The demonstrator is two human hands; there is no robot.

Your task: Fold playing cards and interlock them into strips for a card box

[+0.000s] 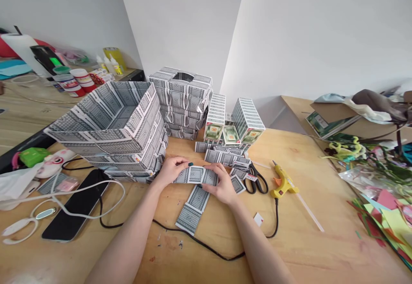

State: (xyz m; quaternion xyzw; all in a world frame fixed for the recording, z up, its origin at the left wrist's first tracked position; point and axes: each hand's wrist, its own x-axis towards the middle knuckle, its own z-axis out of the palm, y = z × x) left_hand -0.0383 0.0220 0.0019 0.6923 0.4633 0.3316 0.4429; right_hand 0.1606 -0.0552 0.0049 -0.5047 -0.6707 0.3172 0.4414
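A strip of joined grey-patterned playing cards (195, 174) is stretched between my two hands, just above the table. My left hand (172, 171) pinches its left end, and my right hand (222, 185) grips its right end with thumb below and fingers on top. Under the strip, towards me, a second piece of joined cards (189, 217) lies slanting on the wood. Beyond my hands stand several folded card strips (222, 157). To the left rises a large open box built of cards (138, 142), and behind it a card-built box with a dark opening (183, 95).
Stacked card packs (247, 121) stand at the back. Black scissors (256, 181) and a yellow glue gun (285, 181) lie right of my hands. The black cord (196, 239) crosses in front of me. A phone (75, 206) lies left, paper scraps (389, 219) far right.
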